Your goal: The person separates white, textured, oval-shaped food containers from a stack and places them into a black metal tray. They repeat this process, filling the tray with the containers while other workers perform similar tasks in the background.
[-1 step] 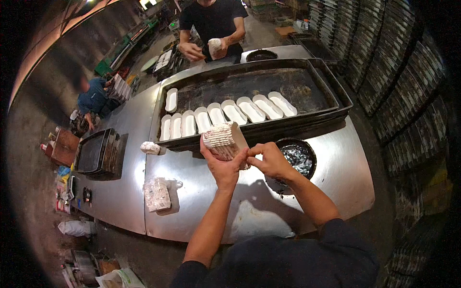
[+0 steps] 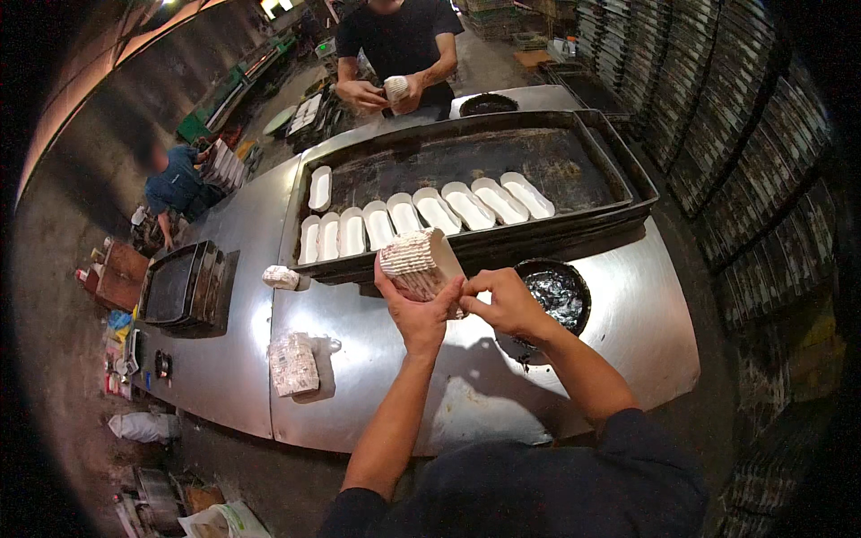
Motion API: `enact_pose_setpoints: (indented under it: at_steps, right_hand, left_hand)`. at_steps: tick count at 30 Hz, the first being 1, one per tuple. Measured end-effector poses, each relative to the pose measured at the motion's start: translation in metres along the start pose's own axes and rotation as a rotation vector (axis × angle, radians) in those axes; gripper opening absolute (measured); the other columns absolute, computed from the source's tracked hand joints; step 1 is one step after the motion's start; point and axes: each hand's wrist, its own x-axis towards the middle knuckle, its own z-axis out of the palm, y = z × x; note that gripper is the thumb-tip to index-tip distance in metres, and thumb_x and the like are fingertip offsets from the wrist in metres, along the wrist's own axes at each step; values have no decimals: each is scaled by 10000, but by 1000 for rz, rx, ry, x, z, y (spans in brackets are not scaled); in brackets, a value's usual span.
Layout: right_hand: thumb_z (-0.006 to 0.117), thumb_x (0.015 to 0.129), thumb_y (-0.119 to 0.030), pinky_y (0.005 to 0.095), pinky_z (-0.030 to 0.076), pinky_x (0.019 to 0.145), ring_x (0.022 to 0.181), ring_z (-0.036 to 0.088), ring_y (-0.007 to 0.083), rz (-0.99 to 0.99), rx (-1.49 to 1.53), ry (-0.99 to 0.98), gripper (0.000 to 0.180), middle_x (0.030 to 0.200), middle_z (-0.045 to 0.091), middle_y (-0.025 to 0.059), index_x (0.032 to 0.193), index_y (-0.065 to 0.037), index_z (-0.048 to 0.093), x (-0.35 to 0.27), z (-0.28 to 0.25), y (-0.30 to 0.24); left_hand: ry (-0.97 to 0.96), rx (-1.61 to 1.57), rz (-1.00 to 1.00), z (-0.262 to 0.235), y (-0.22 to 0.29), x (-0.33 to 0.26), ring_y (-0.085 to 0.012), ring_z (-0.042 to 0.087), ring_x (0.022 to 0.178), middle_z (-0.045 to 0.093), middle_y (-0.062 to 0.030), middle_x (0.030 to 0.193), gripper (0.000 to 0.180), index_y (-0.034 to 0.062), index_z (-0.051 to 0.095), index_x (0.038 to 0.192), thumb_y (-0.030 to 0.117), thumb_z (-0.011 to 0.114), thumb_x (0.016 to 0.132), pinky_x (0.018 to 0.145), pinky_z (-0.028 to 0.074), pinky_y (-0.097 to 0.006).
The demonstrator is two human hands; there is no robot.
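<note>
A nested stack of white, oblong paper baking cups (image 2: pixel 414 260) with ridged edges is gripped in my left hand (image 2: pixel 418 316), tilted over the near side of the metal table. My right hand (image 2: pixel 508 307) is closed, its thumb and fingertips pinching at the stack's right end; whether one cup is parted there is hidden. Beyond my hands lies a dark baking tray (image 2: pixel 466 161), holding a row of single paper cups (image 2: pixel 439 212) along its near side. One more cup (image 2: pixel 320 187) lies at the tray's left end.
Beside my right hand sits a round pan (image 2: pixel 556 294) of dark, glossy stuff. Two more cup stacks (image 2: pixel 294 366) (image 2: pixel 281 277) lie to the left. Smaller trays (image 2: pixel 184 283) stand further left. Across the table a co-worker (image 2: pixel 399 54) handles a similar stack. Tall tray stacks (image 2: pixel 762 161) line the right.
The co-worker across the table has turned the stack in their hands and shifted it slightly left and down. My own hands and their stack look almost unmoved.
</note>
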Motion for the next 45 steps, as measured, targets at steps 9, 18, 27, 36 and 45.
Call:
enact_pose_setpoints:
  at_steps: [9, 18, 27, 36, 45]
  right_hand:
    - [788, 775, -201, 355, 493, 679, 673, 652, 249, -171, -189, 176, 167, 707, 700, 98, 713, -55, 737, -1, -41, 5]
    - [711, 859, -316, 471, 456, 805, 849, 658, 298, 198, -1120, 289, 222, 868, 713, 112, 866, -105, 780, 67, -153, 157]
    - [729, 820, -264, 454, 523, 726, 735, 682, 352, -145, -71, 97, 227, 769, 700, 172, 889, -48, 739, -14, -11, 26]
    - [772, 820, -248, 369, 487, 569, 536, 629, 224, 52, -5, 0, 270, 606, 629, 159, 785, 13, 709, -28, -57, 11]
    - [773, 799, -228, 358, 506, 598, 577, 647, 240, 42, -65, -48, 231, 667, 668, 171, 827, -2, 738, -19, -54, 22]
  left_hand:
    - [70, 1, -72, -3, -4, 1, -231, 496, 1227, 473, -149, 1361, 1067, 6, 256, 1478, 175, 941, 677, 1054, 406, -338]
    - [83, -6, -114, -6, -10, -4, -265, 476, 1248, 438, -168, 1395, 1051, -8, 240, 1485, 175, 920, 707, 1083, 380, -358]
    - [-106, -103, -15, 32, 12, -4, -243, 487, 1259, 461, -162, 1390, 1097, 45, 198, 1519, 103, 912, 688, 1036, 443, -361]
    - [-186, -204, -139, 34, -5, -13, -244, 479, 1262, 435, -145, 1403, 1051, 22, 233, 1509, 135, 896, 701, 1087, 391, -365]
    - [-211, -193, -202, 38, -9, -19, -236, 502, 1237, 456, -135, 1388, 1081, 47, 252, 1505, 110, 915, 653, 1065, 418, -358]
